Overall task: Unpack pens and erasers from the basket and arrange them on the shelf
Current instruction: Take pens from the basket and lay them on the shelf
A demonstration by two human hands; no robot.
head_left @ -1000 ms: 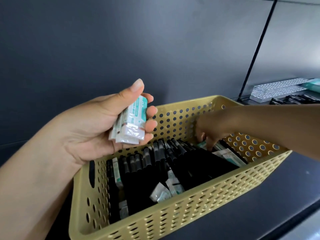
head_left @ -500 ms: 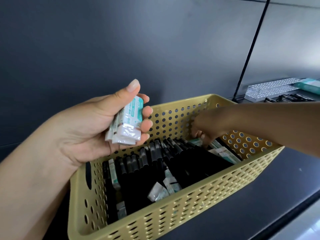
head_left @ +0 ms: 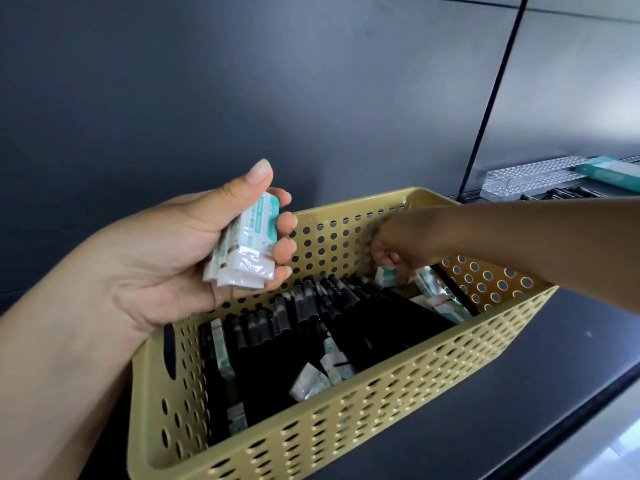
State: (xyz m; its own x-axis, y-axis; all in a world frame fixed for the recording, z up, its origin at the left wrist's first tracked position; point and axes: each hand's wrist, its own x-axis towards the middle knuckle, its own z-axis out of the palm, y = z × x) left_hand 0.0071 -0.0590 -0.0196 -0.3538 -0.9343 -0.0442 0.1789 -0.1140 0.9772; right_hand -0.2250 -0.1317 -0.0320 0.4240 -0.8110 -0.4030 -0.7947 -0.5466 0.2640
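Erasers (head_left: 244,251): a small stack of wrapped ones (white w/ teal print) sits in the left hand (head_left: 180,251), thumb pressed on top, fingers curled round the far side, held up just above the near-left end of the basket (head_left: 346,410). Basket is yellow perforated plastic, resting on the dark shelf (head_left: 519,393). Inside: black pens (head_left: 311,317) lying packed side by side across the middle, more loose erasers (head_left: 322,374) scattered btwn and on top of them, plus a few at the far-right corner. Right hand (head_left: 391,247) reaches down into that far corner, fingers curled, tips touching a wrapped eraser (head_left: 386,275) there; can't tell if it actually has hold of it (hand is dark and blurred). Further right along the shelf: a clear studded tray (head_left: 530,174), a teal box (head_left: 613,171) just beside it, more dark pens (head_left: 568,192) in front of the tray.
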